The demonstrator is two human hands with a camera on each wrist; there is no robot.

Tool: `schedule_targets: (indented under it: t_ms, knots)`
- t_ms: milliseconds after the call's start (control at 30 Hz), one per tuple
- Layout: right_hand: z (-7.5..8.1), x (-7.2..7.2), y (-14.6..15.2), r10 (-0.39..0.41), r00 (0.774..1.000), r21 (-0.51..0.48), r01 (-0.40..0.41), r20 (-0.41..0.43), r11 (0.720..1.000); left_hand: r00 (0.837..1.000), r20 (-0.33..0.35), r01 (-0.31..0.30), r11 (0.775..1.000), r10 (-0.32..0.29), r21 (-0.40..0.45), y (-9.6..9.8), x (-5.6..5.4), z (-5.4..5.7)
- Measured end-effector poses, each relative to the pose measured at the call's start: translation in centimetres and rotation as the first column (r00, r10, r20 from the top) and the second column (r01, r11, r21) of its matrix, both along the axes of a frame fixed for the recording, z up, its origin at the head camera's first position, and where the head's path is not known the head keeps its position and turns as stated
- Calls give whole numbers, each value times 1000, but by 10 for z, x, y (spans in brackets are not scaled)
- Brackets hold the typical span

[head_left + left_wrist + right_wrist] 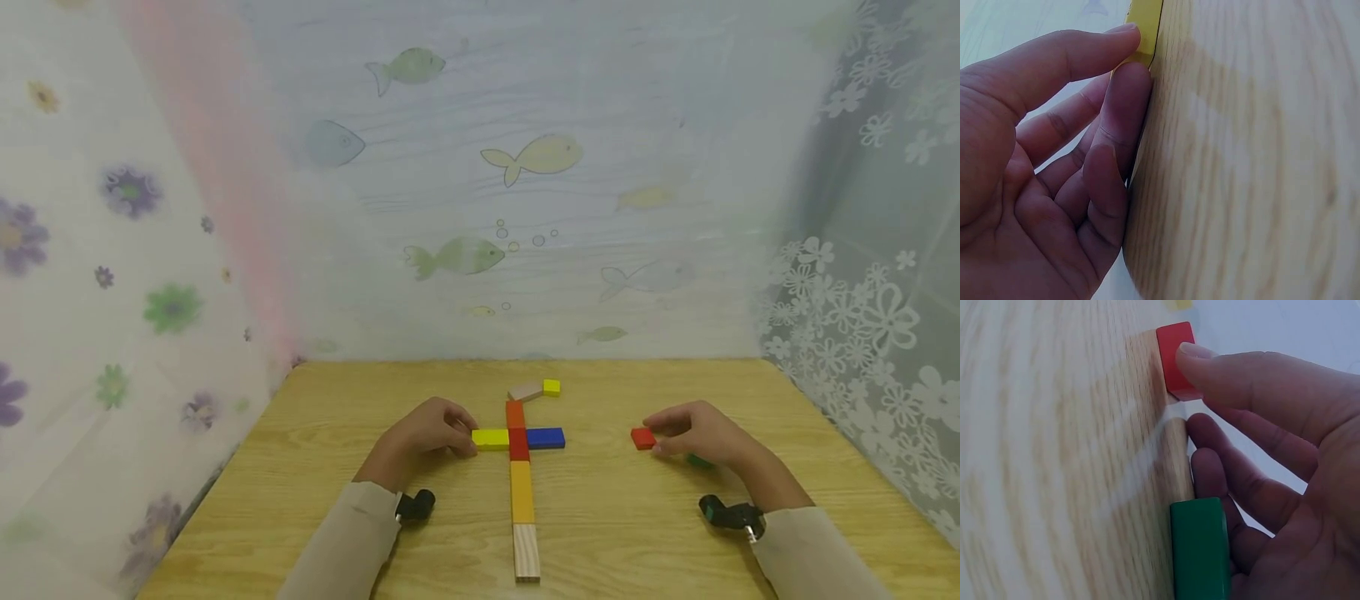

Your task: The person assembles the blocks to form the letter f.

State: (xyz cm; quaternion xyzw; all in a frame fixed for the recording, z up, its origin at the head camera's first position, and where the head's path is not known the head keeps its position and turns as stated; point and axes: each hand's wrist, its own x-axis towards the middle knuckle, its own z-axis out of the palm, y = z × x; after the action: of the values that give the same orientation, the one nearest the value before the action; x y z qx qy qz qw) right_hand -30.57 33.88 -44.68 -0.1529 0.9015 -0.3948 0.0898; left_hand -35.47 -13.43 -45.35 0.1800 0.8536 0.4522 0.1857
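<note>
My left hand pinches the left end of a yellow block between thumb and fingers; its other fingers lie near the tabletop. The yellow block meets one side of a red block, and a blue block sits against the other side. Above it lies an orange-red block; below run an orange block and a plain wooden block. Off to the right, my right hand pinches a small red block at the table surface. Partly hidden under that hand is a green block.
A tan wooden block lies at a slant beyond the row, with a small yellow cube at its right end. The wooden table meets curtains printed with fish and flowers at the back and sides.
</note>
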Motion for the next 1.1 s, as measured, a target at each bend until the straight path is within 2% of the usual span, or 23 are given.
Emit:
schedule_targets:
  t_ms: [700,1100]
  knots:
    - [-3,-1,-5,-48,998,11,48,-29,999,999,-33,2,999,-3,-33,-1,-1,0]
    - [-4,-1,-5,-65,998,20,66,-18,998,998,-51,20,999,-21,-26,-1,-1,-1]
